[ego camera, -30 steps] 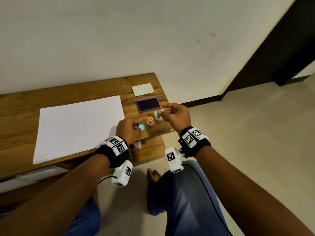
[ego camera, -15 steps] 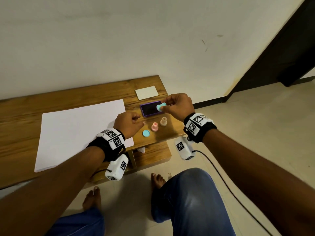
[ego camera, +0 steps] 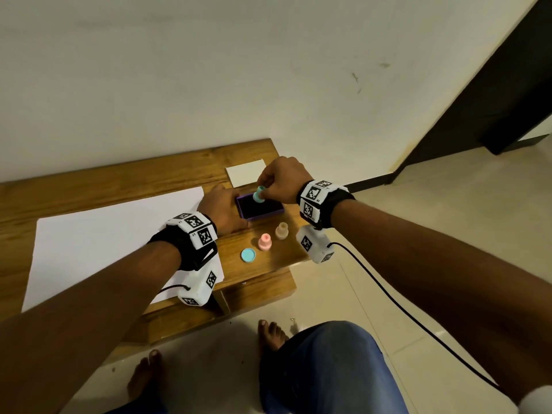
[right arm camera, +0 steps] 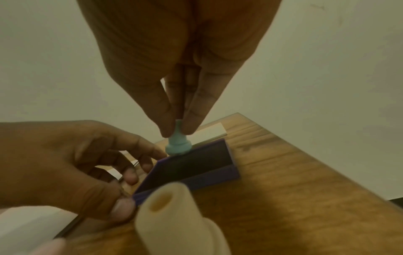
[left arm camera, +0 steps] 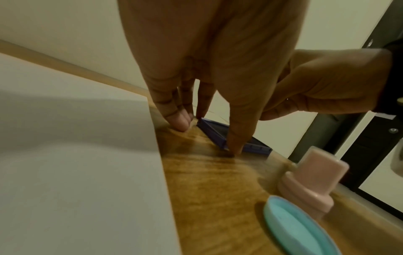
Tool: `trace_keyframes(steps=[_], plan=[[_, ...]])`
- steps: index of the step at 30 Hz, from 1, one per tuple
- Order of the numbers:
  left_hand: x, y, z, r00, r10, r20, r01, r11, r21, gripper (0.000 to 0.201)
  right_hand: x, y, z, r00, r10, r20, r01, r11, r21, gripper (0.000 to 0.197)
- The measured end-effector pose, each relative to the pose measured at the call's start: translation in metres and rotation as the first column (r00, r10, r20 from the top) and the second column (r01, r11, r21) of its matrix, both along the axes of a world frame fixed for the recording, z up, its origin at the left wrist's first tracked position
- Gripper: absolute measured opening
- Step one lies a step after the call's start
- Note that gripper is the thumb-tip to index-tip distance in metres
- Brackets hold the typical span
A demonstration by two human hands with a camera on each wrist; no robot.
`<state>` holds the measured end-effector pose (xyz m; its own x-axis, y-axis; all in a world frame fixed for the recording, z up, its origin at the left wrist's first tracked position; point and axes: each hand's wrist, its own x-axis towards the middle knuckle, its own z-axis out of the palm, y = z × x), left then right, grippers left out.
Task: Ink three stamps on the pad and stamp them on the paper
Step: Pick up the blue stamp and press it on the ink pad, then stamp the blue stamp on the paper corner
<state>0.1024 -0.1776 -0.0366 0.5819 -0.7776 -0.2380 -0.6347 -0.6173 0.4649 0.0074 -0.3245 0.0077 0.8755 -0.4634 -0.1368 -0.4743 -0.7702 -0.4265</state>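
My right hand [ego camera: 263,189] pinches the stem of a teal stamp [ego camera: 258,195] between thumb and fingertips. The stamp's base rests on the far left part of the dark ink pad [ego camera: 263,212] in its purple case, as the right wrist view shows for the stamp [right arm camera: 177,145] and pad [right arm camera: 191,169]. My left hand [ego camera: 234,204] holds the pad's left side, thumb at the near corner and fingers at the far corner. A pink stamp [ego camera: 264,242] and a beige stamp [ego camera: 281,230] stand upright in front of the pad. The white paper [ego camera: 104,234] lies to the left.
A teal cap [ego camera: 248,255] lies flat beside the pink stamp near the table's front edge. A small white card [ego camera: 246,172] lies behind the pad at the wooden table's [ego camera: 119,186] far right corner. Wall behind, floor to the right.
My right hand lifted the teal stamp from beside the other stamps and set it down on the pad. My left hand left the teal cap and took hold of the pad's left side.
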Motion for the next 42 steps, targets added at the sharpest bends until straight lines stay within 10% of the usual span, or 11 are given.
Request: trace_keyframes(steps=[22, 32, 42], plan=[[-0.002, 0.002, 0.002, 0.999, -0.017, -0.027, 0.015, 0.997, -0.077, 0.058, 0.026, 0.012, 0.004, 0.98, 0.001, -0.197, -0.017, 0.997, -0.079, 0.026], [0.052, 0.151, 0.04, 0.979, 0.204, 0.02, -0.2, 0.971, -0.134, 0.048, 0.004, 0.007, 0.023, 0.941, -0.31, 0.136, 0.281, 0.939, 0.197, 0.023], [0.093, 0.284, 0.019, 0.917, 0.396, 0.047, -0.398, 0.917, 0.043, 0.048, 0.063, 0.119, 0.04, 0.989, 0.008, 0.147, -0.031, 0.987, 0.155, 0.023]])
